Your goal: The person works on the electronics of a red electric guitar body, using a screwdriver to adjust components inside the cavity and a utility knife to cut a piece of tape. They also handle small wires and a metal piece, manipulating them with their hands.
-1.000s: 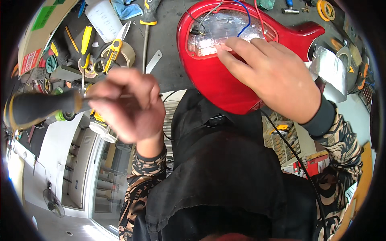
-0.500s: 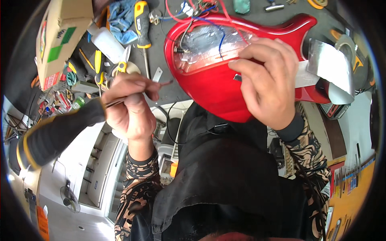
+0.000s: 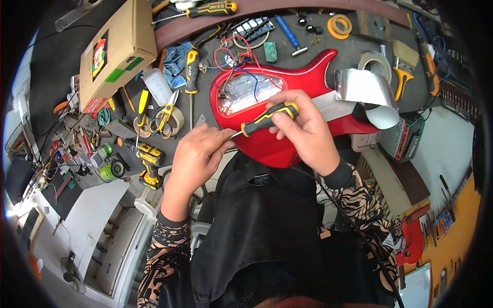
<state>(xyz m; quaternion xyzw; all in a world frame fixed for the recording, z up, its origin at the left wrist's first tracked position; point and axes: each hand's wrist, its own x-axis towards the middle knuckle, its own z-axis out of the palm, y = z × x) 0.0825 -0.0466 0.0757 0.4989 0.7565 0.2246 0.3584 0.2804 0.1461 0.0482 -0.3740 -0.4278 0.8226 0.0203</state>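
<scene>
A screwdriver (image 3: pixel 264 120) with a black and yellow handle lies slantwise between my two hands. My right hand (image 3: pixel 311 134) grips its handle between thumb and fingers. Closed around the metal shaft is my left hand (image 3: pixel 194 158), whose fingers hide the tip. Beneath them lies a glossy red electric guitar body (image 3: pixel 272 151). Its cavity (image 3: pixel 249 92) is lined with silver foil, and red and blue wires run out over the far rim. A sheet of silver foil tape (image 3: pixel 359 87) curls up on the body's right part.
Left of the guitar stand a cardboard box (image 3: pixel 117 54), a white bottle (image 3: pixel 157 84), yellow scissors (image 3: pixel 165 119) and a cordless drill (image 3: pixel 151 164). Another screwdriver (image 3: pixel 191 71) lies by a blue cloth (image 3: pixel 176 59). Tape rolls (image 3: pixel 339 25) and a brush (image 3: pixel 404 66) lie at the far right.
The screwdriver has swung round from my left side, its handle now in my right hand. My right hand has lifted off the guitar. The view has shifted, showing more of the bench.
</scene>
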